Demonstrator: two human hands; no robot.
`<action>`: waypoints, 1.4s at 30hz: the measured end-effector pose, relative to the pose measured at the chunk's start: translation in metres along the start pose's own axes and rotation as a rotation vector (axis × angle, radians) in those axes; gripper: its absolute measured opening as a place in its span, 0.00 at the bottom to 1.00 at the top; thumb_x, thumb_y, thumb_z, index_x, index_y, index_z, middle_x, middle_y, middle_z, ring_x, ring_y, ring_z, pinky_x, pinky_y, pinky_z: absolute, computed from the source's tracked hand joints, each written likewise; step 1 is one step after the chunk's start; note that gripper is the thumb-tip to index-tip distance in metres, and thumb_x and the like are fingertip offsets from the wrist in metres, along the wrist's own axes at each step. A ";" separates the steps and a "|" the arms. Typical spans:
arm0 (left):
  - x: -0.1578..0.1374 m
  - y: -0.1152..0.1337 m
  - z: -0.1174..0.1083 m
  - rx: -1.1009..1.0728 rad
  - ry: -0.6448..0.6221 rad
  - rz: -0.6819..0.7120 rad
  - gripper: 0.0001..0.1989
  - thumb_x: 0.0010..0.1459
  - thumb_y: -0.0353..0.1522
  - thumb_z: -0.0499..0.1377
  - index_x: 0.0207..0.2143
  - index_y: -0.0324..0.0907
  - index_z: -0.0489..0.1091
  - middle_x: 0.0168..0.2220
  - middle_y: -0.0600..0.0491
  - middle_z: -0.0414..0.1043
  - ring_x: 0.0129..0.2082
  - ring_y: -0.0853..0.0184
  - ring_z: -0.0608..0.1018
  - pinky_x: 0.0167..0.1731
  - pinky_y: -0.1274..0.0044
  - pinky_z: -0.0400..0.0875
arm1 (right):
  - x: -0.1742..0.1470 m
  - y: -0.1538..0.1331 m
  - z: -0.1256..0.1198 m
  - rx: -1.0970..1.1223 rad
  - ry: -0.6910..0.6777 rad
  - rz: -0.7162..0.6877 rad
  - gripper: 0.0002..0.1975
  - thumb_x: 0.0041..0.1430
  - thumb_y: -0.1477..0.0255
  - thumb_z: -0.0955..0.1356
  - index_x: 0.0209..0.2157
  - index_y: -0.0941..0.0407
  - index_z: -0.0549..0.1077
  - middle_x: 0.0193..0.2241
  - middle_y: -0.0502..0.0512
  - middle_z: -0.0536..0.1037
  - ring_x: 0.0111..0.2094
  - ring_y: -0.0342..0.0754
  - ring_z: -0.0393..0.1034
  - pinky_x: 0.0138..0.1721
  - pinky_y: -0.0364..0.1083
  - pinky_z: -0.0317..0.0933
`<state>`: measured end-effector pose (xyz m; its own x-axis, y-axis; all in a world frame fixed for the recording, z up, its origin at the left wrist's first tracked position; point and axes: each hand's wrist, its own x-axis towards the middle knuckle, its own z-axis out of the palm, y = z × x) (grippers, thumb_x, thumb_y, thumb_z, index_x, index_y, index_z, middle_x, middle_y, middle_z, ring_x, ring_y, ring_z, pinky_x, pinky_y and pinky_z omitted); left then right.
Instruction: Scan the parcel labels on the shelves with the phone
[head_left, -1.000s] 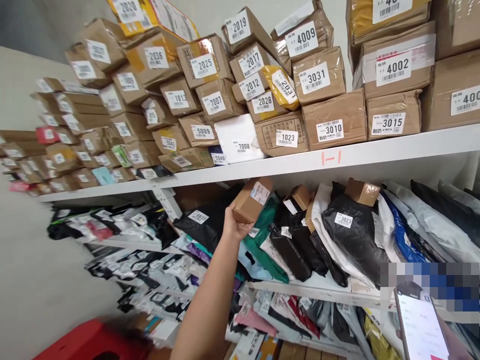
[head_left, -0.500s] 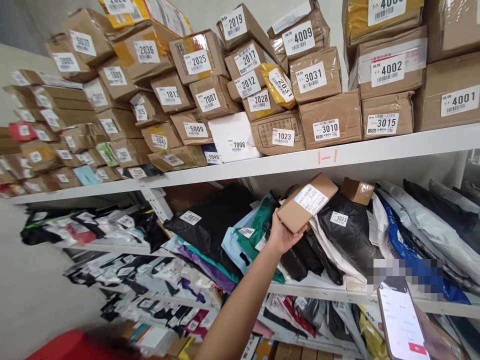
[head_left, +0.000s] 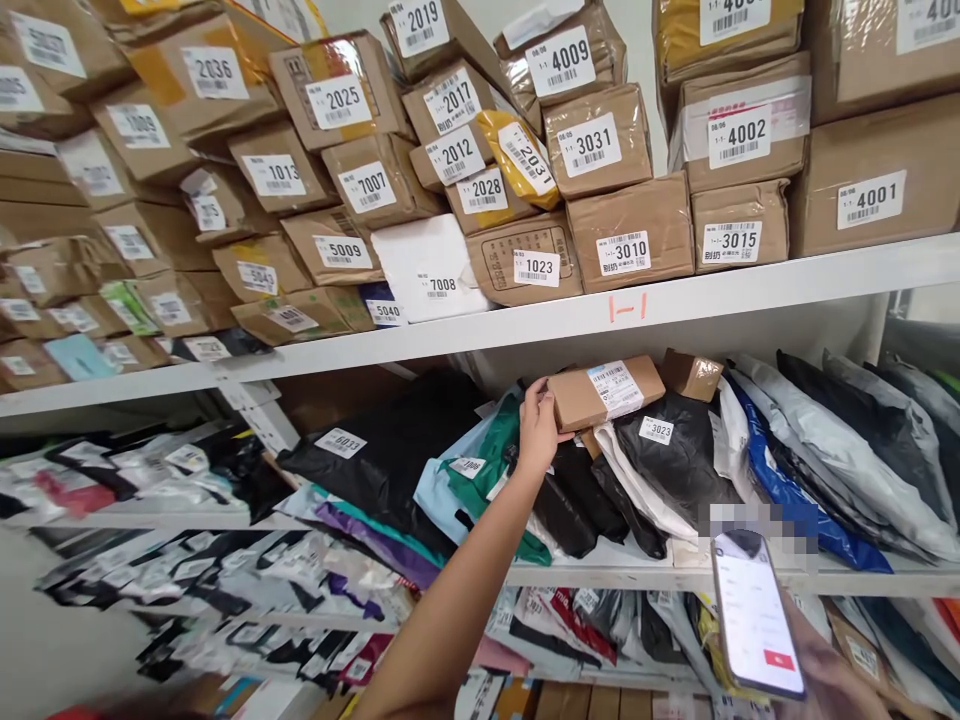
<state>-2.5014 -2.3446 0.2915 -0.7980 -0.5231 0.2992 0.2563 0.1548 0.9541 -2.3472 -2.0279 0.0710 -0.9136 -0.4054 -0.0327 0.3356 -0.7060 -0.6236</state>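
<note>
My left hand [head_left: 538, 430] is closed on the left end of a small brown cardboard box [head_left: 581, 398] with a white printed label. The box lies over the tops of the upright parcel bags on the middle shelf, beside a black bag [head_left: 679, 450] marked 3023 and a smaller brown box [head_left: 694, 375]. At the lower right, my right hand [head_left: 825, 660] holds a smartphone [head_left: 754, 610] with its lit screen facing me. A red button shows low on that screen. The phone's upper end is partly blurred out.
Numbered cardboard boxes, such as one marked 3010 [head_left: 630, 230], are stacked along the upper white shelf [head_left: 525, 320]. Below it stand a green bag [head_left: 487, 450], a large black bag [head_left: 390, 450] and a blue bag [head_left: 810, 500]. More bagged parcels fill the lower shelves.
The cardboard box has turned from a tilted pose to nearly level, lower against the bags, still in my left hand. The view has shifted right; the phone stays in my right hand.
</note>
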 end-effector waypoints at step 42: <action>0.010 -0.015 0.004 0.021 -0.205 0.160 0.24 0.61 0.45 0.55 0.56 0.45 0.70 0.50 0.48 0.77 0.46 0.57 0.79 0.36 0.73 0.77 | 0.069 -0.057 0.158 -0.206 -0.381 -0.127 0.42 0.61 0.52 0.72 0.67 0.50 0.51 0.39 0.63 0.85 0.36 0.62 0.83 0.12 0.40 0.67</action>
<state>-2.5158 -2.3492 0.2799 -0.8428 -0.3097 0.4402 0.3784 0.2408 0.8938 -2.3933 -2.1069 0.2278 -0.7818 -0.5350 0.3201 0.1381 -0.6493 -0.7479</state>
